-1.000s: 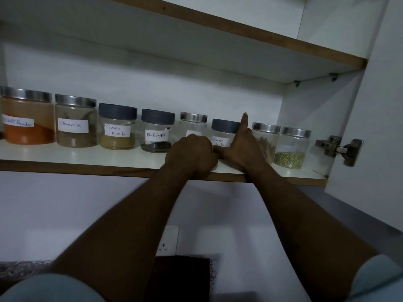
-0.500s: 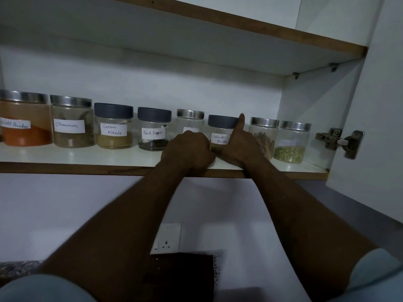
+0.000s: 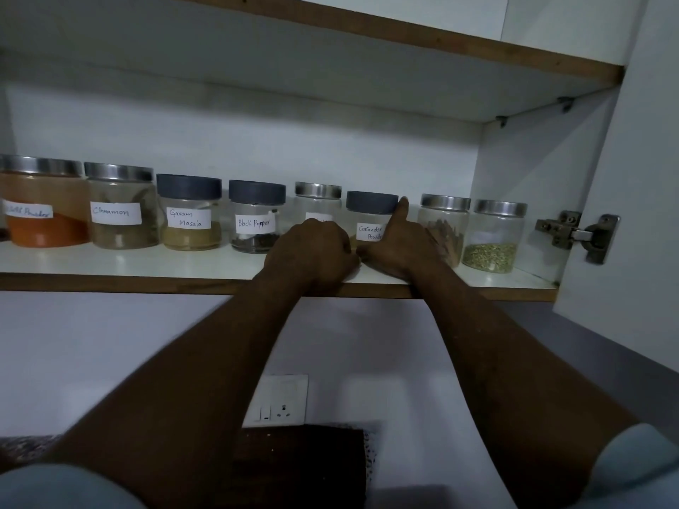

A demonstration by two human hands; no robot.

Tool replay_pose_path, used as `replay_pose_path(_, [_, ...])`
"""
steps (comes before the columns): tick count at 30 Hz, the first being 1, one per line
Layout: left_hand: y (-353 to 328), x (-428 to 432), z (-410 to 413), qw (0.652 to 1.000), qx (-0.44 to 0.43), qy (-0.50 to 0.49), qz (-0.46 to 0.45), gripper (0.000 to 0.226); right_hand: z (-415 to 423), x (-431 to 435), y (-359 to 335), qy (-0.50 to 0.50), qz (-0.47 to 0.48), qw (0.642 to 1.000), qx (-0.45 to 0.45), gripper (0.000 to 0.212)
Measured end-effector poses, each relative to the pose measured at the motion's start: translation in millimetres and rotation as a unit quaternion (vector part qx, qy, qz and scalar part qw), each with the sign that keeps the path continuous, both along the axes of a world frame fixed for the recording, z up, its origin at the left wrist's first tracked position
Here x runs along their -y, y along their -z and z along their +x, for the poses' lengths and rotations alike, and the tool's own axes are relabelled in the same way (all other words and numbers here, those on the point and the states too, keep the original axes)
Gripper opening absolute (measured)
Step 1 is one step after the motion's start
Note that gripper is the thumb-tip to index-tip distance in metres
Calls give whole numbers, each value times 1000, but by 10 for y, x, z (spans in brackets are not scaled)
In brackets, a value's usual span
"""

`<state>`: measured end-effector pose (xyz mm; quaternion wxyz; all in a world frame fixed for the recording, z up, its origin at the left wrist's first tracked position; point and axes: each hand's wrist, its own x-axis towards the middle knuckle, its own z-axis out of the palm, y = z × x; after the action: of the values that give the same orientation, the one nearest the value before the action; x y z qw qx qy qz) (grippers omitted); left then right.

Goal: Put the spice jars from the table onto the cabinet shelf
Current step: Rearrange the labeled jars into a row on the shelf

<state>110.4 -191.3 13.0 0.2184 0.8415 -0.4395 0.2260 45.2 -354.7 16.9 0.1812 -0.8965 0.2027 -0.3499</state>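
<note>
My right hand (image 3: 400, 247) clasps the grey-lidded glass coriander jar (image 3: 371, 214) on the white cabinet shelf (image 3: 147, 262) at twelve o'clock. I can't tell what my curled left hand (image 3: 312, 247) grips. Shoving could topple the steel-lidded glass jar (image 3: 442, 229) at three o'clock.

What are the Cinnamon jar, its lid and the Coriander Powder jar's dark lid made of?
The Cinnamon jar is clear and glossy, with the spice showing through: glass or clear plastic, I can't tell which. Its silver lid has a streaky shine, so it is probably brushed metal. The Coriander Powder jar has a dark lid, blue-grey and dull, likely plastic.
</note>
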Motion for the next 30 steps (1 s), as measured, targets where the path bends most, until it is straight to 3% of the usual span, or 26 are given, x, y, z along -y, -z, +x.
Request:
replay_pose_path(14, [19, -58, -113, 1000, -10, 2, -6, 30, 11, -14, -2, -9, 56, 998, -10, 111])
replay_pose_path(30, [9, -108, -102, 999, -1, 35, -4, 29, -10, -96, -16, 24, 44, 999, -13, 107])
